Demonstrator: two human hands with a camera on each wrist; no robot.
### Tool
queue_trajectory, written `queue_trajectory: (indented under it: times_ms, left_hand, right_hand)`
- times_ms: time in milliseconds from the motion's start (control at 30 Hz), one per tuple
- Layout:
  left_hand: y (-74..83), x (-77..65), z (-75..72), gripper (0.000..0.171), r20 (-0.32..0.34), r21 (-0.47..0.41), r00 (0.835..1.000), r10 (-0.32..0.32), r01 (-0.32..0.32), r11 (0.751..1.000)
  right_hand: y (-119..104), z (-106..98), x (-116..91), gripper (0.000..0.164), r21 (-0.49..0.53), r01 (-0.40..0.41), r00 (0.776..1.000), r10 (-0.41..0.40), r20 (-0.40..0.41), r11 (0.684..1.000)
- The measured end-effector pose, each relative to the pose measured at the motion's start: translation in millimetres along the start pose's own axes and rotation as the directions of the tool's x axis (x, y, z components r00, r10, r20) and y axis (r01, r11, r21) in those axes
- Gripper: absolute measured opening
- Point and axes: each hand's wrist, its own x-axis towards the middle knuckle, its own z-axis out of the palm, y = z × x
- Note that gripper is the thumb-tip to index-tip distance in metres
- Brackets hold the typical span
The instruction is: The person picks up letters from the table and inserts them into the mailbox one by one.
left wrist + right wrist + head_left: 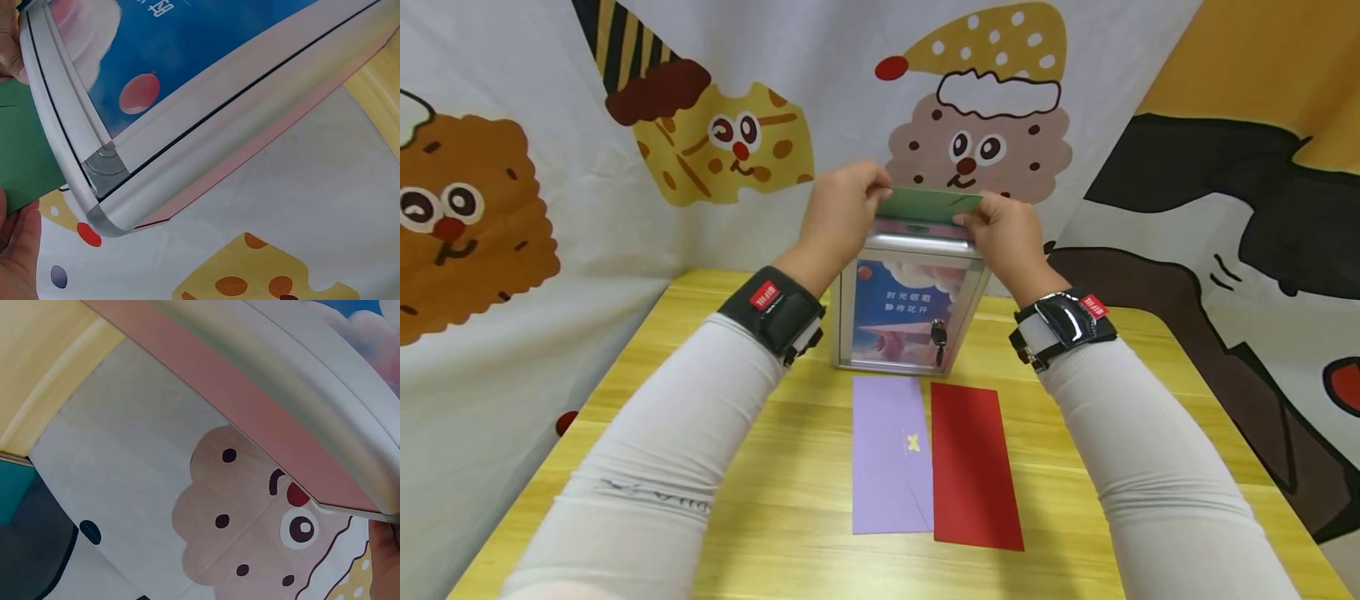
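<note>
A green envelope (925, 204) stands on its long edge at the top of a silver-framed pink letter box (917, 244). My left hand (842, 204) pinches its left end, and my right hand (1006, 237) pinches the right end. The envelope's lower edge is hidden behind the box's front rim in the head view. Green paper (25, 144) shows between both hands in the left wrist view, beside the box's rounded corner. In the right wrist view, part of my right hand (385, 562) appears at the box's top edge.
A lilac envelope (887, 458) with a gold butterfly and a red envelope (976, 467) lie side by side before the box on the wooden table (775, 500). Keys (938, 337) hang from the box's front lock. Behind hangs a cartoon-printed cloth (842, 100).
</note>
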Motion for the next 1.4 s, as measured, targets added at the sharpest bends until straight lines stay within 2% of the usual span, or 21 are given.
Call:
queue_trajectory:
  times_ms: [167,267,400,533,767,900,1000,1067,1233,1400]
  left_hand:
    - [-0.8,-0.5,1.5,0.018,-0.012,0.027,1.0,0.025,-0.024,0.999]
    - [-2.9,0.8,4.0,0.019,-0.005,0.043,1.0,0.018,-0.018,0.999]
    - [-4.5,3.0,9.2,0.019,0.002,0.07,1.0,0.024,-0.024,0.997]
    - [-4.3,3.9,14.4,0.02,0.022,0.069,1.0,0.01,-0.011,0.998]
    - [-11.6,4.8,20.0,0.023,0.078,0.071,0.996,-0.054,0.049,0.996]
    - [-16.8,5.1,23.1,0.02,0.144,0.116,0.986,-0.082,0.065,0.991]
    - [-17.8,5.2,24.8,0.019,0.203,0.173,0.976,-0.079,0.043,0.984]
    - [-17.4,5.5,25.5,0.027,0.232,0.211,0.971,-0.066,0.017,0.977]
    - [-16.2,5.3,25.9,0.039,0.253,0.3,0.967,-0.038,-0.041,0.953]
    - [-15.8,5.5,27.2,0.052,0.263,0.368,0.964,-0.032,-0.07,0.927]
  right_hand:
    - [-3.7,-4.9,-2.7,0.02,0.002,-0.036,0.997,0.036,0.07,0.999]
    - [-8.5,-12.9,-4.9,0.025,0.01,-0.023,0.996,0.022,0.092,1.0]
    - [-13.2,-25.2,-6.3,0.035,-0.014,0.053,0.995,-0.051,0.084,0.999]
    - [-15.4,-31.2,-6.2,0.03,-0.086,0.139,0.987,-0.131,0.088,0.987]
    - [-12.1,-17.3,-5.6,0.024,-0.192,0.185,0.981,-0.171,0.088,0.964]
    - [-9.7,-9.7,-6.8,0.026,-0.253,0.184,0.982,-0.165,0.094,0.95]
    - [-9.1,-7.2,-8.2,0.028,-0.291,0.171,0.983,-0.146,0.107,0.941]
    - [-8.5,-6.0,-8.5,0.028,-0.303,0.171,0.983,-0.143,0.114,0.937]
    - [-8.0,-3.1,-7.6,0.027,-0.346,0.204,0.977,-0.167,0.132,0.916]
    - [-10.0,-1.7,-7.1,0.03,-0.392,0.225,0.973,-0.182,0.146,0.892]
